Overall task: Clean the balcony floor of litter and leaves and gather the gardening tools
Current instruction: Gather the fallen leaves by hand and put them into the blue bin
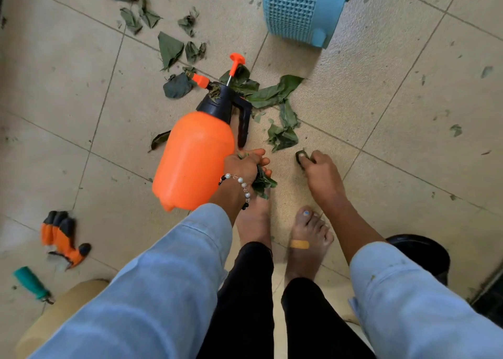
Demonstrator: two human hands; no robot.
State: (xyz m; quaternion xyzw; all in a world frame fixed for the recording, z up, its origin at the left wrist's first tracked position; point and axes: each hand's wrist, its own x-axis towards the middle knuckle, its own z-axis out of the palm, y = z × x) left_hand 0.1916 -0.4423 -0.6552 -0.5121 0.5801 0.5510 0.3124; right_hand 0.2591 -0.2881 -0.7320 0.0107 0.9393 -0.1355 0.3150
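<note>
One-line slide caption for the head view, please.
Left hand grips gathered leaves; right hand pinches a leaf scrap beside the orange sprayer.

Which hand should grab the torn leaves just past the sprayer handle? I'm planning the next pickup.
Probably right: the right hand pinches only one scrap beside those torn leaves, while the left hand already grips a full bunch.

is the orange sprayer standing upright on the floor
No, the orange sprayer lies on its side on the tiled floor, nozzle pointing away among the leaves.
</note>
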